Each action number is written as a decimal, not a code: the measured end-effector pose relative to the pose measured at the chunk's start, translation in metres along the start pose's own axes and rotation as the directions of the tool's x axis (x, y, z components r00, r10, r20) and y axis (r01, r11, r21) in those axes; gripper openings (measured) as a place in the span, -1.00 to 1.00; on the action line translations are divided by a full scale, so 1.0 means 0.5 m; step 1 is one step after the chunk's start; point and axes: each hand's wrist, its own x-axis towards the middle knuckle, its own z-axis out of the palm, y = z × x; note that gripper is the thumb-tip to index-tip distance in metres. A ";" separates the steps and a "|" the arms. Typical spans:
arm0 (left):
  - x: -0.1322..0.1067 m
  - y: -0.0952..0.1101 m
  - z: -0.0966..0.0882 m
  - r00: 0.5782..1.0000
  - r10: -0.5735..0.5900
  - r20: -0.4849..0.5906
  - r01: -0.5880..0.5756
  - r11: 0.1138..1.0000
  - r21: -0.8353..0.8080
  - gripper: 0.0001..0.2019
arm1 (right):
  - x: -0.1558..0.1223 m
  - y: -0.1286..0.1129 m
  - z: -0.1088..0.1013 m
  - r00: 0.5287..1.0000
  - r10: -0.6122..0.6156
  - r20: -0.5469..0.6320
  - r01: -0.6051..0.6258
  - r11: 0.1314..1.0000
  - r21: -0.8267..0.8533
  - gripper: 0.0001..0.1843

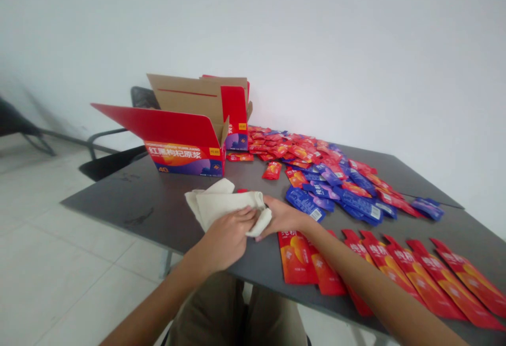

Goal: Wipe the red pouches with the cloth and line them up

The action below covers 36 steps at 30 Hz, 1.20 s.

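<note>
A folded cream-coloured cloth (225, 206) is bunched over the dark table near its front edge. My left hand (229, 238) presses on the cloth from the near side, its fingers curled onto it. From the right, my right hand (280, 214) grips the cloth's rolled end; what else may be inside those fingers is hidden. A small red patch shows just behind the cloth, mostly covered. Below my right forearm, several red pouches (298, 262) with orange fruit prints lie in an overlapping row along the front edge.
An open red and blue carton (184, 159) stands at the table's left with its flaps up. A second open carton (237, 117) is behind it. A large heap of red and blue pouches (316, 161) covers the back and right middle. A black chair (114, 159) stands beyond the left edge.
</note>
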 end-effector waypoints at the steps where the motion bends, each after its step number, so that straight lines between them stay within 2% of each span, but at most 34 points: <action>1: 0.010 -0.011 -0.002 0.999 -0.046 -0.006 0.046 0.999 0.008 -0.44 | 0.000 -0.001 0.000 1.000 -0.004 -0.003 0.004 1.000 -0.008 0.05; 5: 0.040 -0.044 -0.008 0.989 -0.150 -0.018 0.151 0.988 0.034 -0.48 | 0.000 -0.003 -0.002 0.999 -0.023 -0.023 0.022 0.999 -0.044 0.15; 11: -0.013 0.017 0.003 0.999 0.042 0.013 -0.042 0.999 0.004 -0.43 | -0.003 0.009 -0.002 1.000 0.023 0.007 -0.023 0.999 -0.025 0.04; 13: -0.011 0.013 0.002 1.000 -0.004 0.004 0.004 1.000 0.000 -0.45 | -0.003 0.006 -0.001 0.999 0.033 0.004 -0.033 0.999 -0.028 0.00; 15: 0.009 -0.010 -0.002 0.995 -0.098 -0.008 0.098 0.995 0.018 -0.46 | -0.002 -0.001 -0.001 0.999 0.030 -0.013 -0.030 0.999 -0.040 0.00; 17: 0.033 -0.036 -0.008 0.987 -0.157 -0.016 0.158 0.987 0.035 -0.46 | -0.001 -0.006 -0.001 1.000 -0.002 -0.021 0.001 0.999 -0.047 0.07; 19: 0.043 -0.044 -0.011 0.986 -0.165 -0.017 0.165 0.985 0.045 -0.46 | 0.000 -0.006 0.000 0.999 -0.025 -0.022 0.025 0.999 -0.043 0.15; 25: -0.015 0.019 0.004 0.999 0.044 0.020 -0.044 0.999 0.022 -0.44 | -0.001 -0.001 0.002 1.000 0.025 0.005 -0.025 0.999 0.021 0.07; 27: -0.014 0.016 0.004 1.000 0.007 0.008 -0.007 1.000 0.030 -0.45 | -0.001 -0.005 0.003 0.999 0.034 0.005 -0.034 0.999 0.029 0.03; 31: 0.031 -0.031 -0.009 0.987 -0.157 -0.016 0.158 0.985 0.068 -0.47 | -0.001 -0.014 0.002 0.999 0.011 -0.033 -0.012 1.000 -0.014 0.06; 33: 0.043 -0.039 -0.013 0.985 -0.169 -0.020 0.170 0.982 0.077 -0.47 | 0.000 -0.012 0.001 0.999 -0.016 -0.035 0.015 0.999 -0.032 0.12; 36: 0.024 -0.014 -0.007 0.995 -0.098 0.000 0.097 0.992 0.081 -0.46 | 0.000 -0.001 0.000 1.000 -0.017 -0.016 0.016 0.999 -0.032 0.10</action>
